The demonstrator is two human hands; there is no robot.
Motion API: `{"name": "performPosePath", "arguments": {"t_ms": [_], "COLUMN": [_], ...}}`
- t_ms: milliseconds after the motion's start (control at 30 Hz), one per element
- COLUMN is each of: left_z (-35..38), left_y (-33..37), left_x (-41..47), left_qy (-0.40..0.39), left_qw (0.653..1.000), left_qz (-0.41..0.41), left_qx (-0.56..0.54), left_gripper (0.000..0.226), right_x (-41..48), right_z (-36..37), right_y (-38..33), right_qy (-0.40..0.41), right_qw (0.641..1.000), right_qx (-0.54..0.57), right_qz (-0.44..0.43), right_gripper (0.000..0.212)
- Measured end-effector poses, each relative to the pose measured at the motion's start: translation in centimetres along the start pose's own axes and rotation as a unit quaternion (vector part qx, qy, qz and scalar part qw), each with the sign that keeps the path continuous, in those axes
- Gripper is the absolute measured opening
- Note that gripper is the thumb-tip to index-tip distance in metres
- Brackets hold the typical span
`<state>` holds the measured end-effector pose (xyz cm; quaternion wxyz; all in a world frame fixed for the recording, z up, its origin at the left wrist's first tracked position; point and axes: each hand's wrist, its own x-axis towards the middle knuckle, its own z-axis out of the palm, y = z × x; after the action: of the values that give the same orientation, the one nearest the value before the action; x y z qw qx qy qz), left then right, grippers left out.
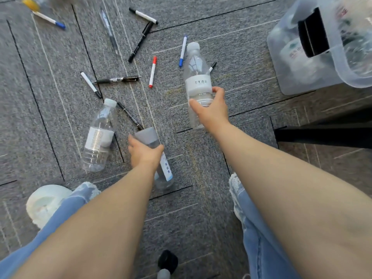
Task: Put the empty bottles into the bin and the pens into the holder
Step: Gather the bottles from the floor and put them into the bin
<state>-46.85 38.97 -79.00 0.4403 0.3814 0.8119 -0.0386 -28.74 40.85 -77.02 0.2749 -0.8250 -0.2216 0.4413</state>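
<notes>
My right hand [211,109] grips a clear white-capped bottle [196,67] around its lower half, above the carpet. My left hand [145,153] grips a clear bottle with a grey cap [146,135] just below that cap. A third clear bottle [99,137] lies on the carpet to the left. Several pens are scattered beyond: a red-capped marker [153,71], a blue-capped marker [182,51], a black click pen [118,79] and a black marker [141,41]. The clear plastic bin [314,73] stands at the upper right with bottles inside.
Grey carpet tiles cover the floor. A white round object [46,202] sits by my left knee. A black furniture base [326,135] juts in from the right. A small black and grey object [167,262] lies at the bottom between my legs. A yellow-capped bottle [32,3] is top left.
</notes>
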Motion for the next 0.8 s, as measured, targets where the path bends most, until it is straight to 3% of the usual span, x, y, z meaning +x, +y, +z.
{"name": "performPosePath", "arguments": {"t_ms": [133, 267, 400, 533, 667, 800], "left_z": [-0.6, -1.8, -3.2, -3.8, -3.7, -3.2], "left_y": [3.7, 7.2, 11.1, 14.9, 19.5, 24.2], "left_x": [-0.2, -0.9, -3.1, -7.1, -11.2, -14.7], "left_qy": [0.028, 0.01, -0.077, -0.13, -0.188, -0.216], "left_qw": [0.99, 0.972, 0.939, 0.91, 0.895, 0.887], "left_qz": [0.139, 0.215, 0.244, 0.27, 0.251, 0.218], "left_qx": [0.014, -0.096, -0.231, -0.288, -0.316, -0.345], "left_gripper": [0.074, 0.06, 0.068, 0.059, 0.069, 0.053], "right_x": [0.1, -0.3, -1.2, -3.1, -4.4, -4.8], "right_z": [-0.6, -2.8, -5.9, -10.2, -15.9, -21.6], "right_y": [-0.5, -1.5, -3.4, -6.8, -9.6, -9.9], "right_qy": [0.018, 0.053, 0.083, 0.074, 0.106, 0.164], "right_qw": [1.0, 0.997, 0.986, 0.973, 0.933, 0.894], "right_qx": [0.016, 0.052, 0.147, 0.217, 0.342, 0.413], "right_qz": [-0.011, -0.01, 0.007, -0.004, 0.016, 0.053], "right_gripper": [0.064, 0.055, 0.052, 0.051, 0.039, 0.058]}}
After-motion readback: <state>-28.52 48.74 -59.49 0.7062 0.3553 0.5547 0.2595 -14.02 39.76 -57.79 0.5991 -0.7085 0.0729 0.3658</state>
